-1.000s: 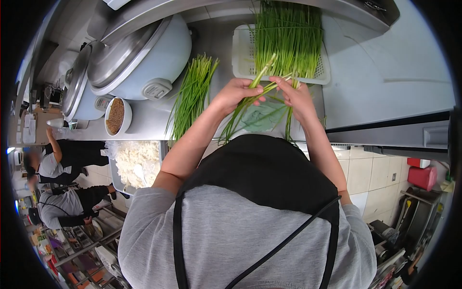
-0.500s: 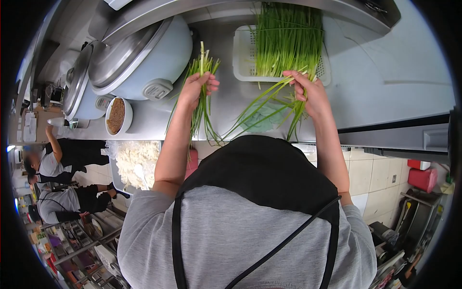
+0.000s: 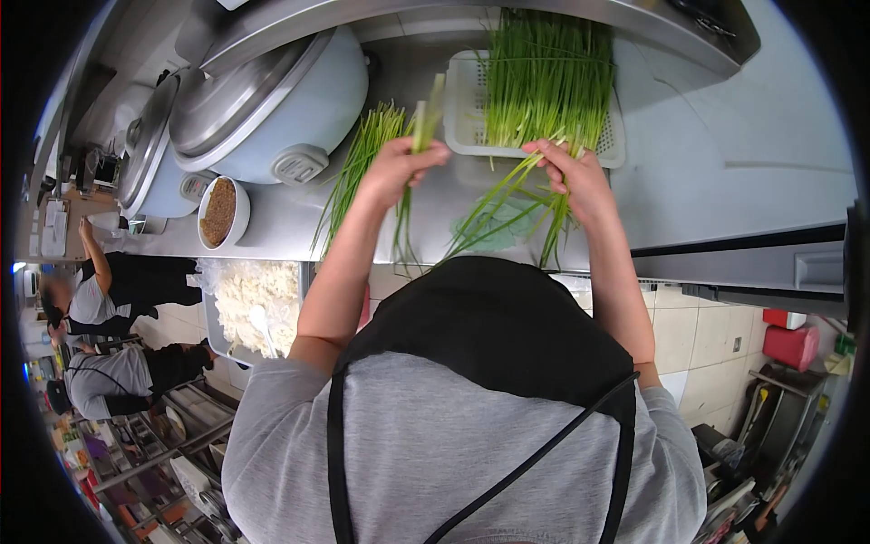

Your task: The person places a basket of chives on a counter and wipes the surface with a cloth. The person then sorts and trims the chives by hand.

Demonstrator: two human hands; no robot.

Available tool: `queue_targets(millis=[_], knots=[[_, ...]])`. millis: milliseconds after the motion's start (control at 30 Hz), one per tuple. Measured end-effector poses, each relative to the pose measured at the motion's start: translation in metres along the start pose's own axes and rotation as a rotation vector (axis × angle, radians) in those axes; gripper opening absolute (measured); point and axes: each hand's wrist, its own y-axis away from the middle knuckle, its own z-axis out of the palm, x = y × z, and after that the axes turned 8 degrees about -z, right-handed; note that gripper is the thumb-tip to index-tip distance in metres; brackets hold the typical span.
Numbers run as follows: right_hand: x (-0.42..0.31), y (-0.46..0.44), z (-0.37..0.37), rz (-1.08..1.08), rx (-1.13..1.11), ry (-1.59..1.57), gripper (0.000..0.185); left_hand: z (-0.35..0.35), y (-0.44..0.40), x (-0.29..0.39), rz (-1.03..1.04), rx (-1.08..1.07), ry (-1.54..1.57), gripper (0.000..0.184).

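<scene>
Several green stalks with pale ends pointing up are held in my left hand (image 3: 401,172), and their tips are blurred by motion. Just left of it, a pile of green stalks (image 3: 349,186) lies on the steel counter. My right hand (image 3: 573,178) is closed on another bunch, whose long leaves hang down and to the left. Behind my right hand, a white perforated basket (image 3: 465,122) holds a thick bundle of green stalks (image 3: 548,86). A translucent green plastic piece (image 3: 497,225) lies below the leaves on the counter.
Two large lidded cookers (image 3: 272,118) (image 3: 149,172) stand at the left, beside a white bowl (image 3: 224,213) of brown grains. Nearer is a tray of white rice (image 3: 258,308) with a spoon. Two people (image 3: 109,376) are at the far left. A metal shelf edge (image 3: 453,16) crosses the top.
My hands have parted since the first frame. My left hand went left to the pile, then slightly back right, with stalks in it. My right hand moved slightly right.
</scene>
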Motion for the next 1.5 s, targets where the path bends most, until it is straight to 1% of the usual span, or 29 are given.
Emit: queue_targets(millis=[67, 133, 200, 233, 267, 300, 333, 400, 433, 467, 533, 600, 667, 733, 800, 867, 900, 967, 1000, 1067, 1100, 1133, 1167, 1200, 1267, 1300, 1367, 1433, 1500], knots=[[-0.004, 0.001, 0.009, 0.013, -0.030, -0.001, 0.024, 0.029, 0.000, 0.009, 0.007, -0.127, -0.072, 0.017], [-0.003, -0.001, 0.017, 0.026, -0.060, -0.002, 0.023, 0.051, -0.006, 0.010, 0.010, -0.153, -0.129, 0.015], [0.003, -0.003, 0.020, -0.012, 0.015, 0.033, 0.022, 0.057, -0.011, 0.014, 0.017, -0.181, -0.191, 0.013], [0.001, -0.003, 0.021, -0.016, 0.018, 0.034, 0.022, 0.057, -0.013, 0.017, 0.019, -0.179, -0.129, 0.016], [-0.002, 0.000, 0.023, -0.024, 0.048, 0.098, 0.020, 0.058, -0.016, 0.019, 0.018, -0.179, -0.067, 0.020], [-0.003, 0.002, 0.023, -0.031, 0.076, 0.162, 0.018, 0.058, -0.017, 0.022, 0.019, -0.181, -0.070, 0.020], [0.003, 0.001, 0.023, -0.033, 0.079, 0.160, 0.018, 0.057, -0.018, 0.024, 0.030, -0.184, -0.024, 0.020], [0.021, -0.001, 0.022, -0.112, -0.053, 0.231, 0.015, 0.058, -0.017, 0.027, 0.038, -0.190, 0.020, 0.019], [0.025, -0.002, 0.024, -0.091, -0.056, 0.212, 0.013, 0.061, -0.016, 0.029, 0.042, -0.193, 0.042, 0.019], [0.028, -0.003, 0.026, -0.092, -0.056, 0.211, 0.013, 0.062, -0.016, 0.030, 0.047, -0.194, 0.063, 0.018], [0.035, -0.005, 0.030, -0.190, 0.009, 0.207, 0.014, 0.065, -0.017, 0.029, 0.060, -0.167, 0.075, 0.018], [0.035, -0.005, 0.033, -0.175, 0.001, 0.245, 0.014, 0.064, -0.019, 0.028, 0.073, -0.140, 0.088, 0.018], [0.037, -0.002, 0.034, -0.158, -0.007, 0.283, 0.014, 0.061, -0.021, 0.029, 0.087, -0.030, 0.089, 0.007], [0.048, 0.002, 0.034, -0.123, -0.128, 0.421, 0.014, 0.057, -0.022, 0.032, 0.081, -0.034, 0.113, 0.006], [0.062, 0.002, 0.030, -0.119, -0.170, 0.454, 0.015, 0.051, -0.022, 0.034, 0.078, -0.035, 0.139, 0.006], [0.068, 0.000, 0.027, -0.319, -0.004, 0.416, 0.019, 0.048, -0.023, 0.036, 0.057, -0.072, 0.156, 0.007], [0.056, -0.001, 0.028, -0.320, -0.006, 0.418, 0.019, 0.049, -0.023, 0.036, 0.059, -0.072, 0.158, 0.007], [0.020, 0.000, 0.030, 0.024, 0.112, 0.117, 0.022, 0.053, -0.020, 0.034, 0.032, -0.150, 0.100, 0.008], [0.017, -0.002, 0.029, 0.024, 0.113, 0.116, 0.022, 0.056, -0.018, 0.033, 0.032, -0.151, 0.099, 0.008], [0.014, -0.007, 0.024, 0.028, 0.012, -0.035, 0.020, 0.064, -0.015, 0.031, 0.010, -0.238, 0.044, 0.008], [0.015, -0.008, 0.023, 0.026, 0.014, -0.036, 0.020, 0.064, -0.016, 0.030, 0.011, -0.247, -0.021, 0.010], [0.017, -0.010, 0.023, -0.053, 0.065, -0.067, 0.019, 0.064, -0.015, 0.029, 0.014, -0.246, -0.023, 0.010], [0.019, -0.011, 0.022, -0.132, 0.115, -0.099, 0.018, 0.063, -0.014, 0.028, 0.020, -0.262, 0.045, 0.016], [0.021, -0.012, 0.023, -0.134, 0.114, -0.099, 0.018, 0.062, -0.013, 0.028, 0.026, -0.278, 0.113, 0.022], [0.024, -0.013, 0.028, -0.116, 0.277, -0.307, 0.019, 0.058, -0.011, 0.027, 0.022, -0.299, 0.124, 0.022], [0.023, -0.012, 0.030, -0.116, 0.277, -0.308, 0.019, 0.056, -0.010, 0.027, 0.018, -0.319, 0.135, 0.023], [0.021, -0.009, 0.033, -0.125, 0.256, -0.415, 0.023, 0.056, -0.008, 0.026, -0.004, -0.333, 0.155, 0.022], [0.022, -0.008, 0.030, -0.154, 0.242, -0.383, 0.024, 0.054, -0.008, 0.024, -0.026, -0.346, 0.175, 0.021], [0.021, -0.008, 0.030, -0.182, 0.227, -0.350, 0.025, 0.051, -0.010, 0.020, -0.042, -0.401, 0.111, 0.021]])
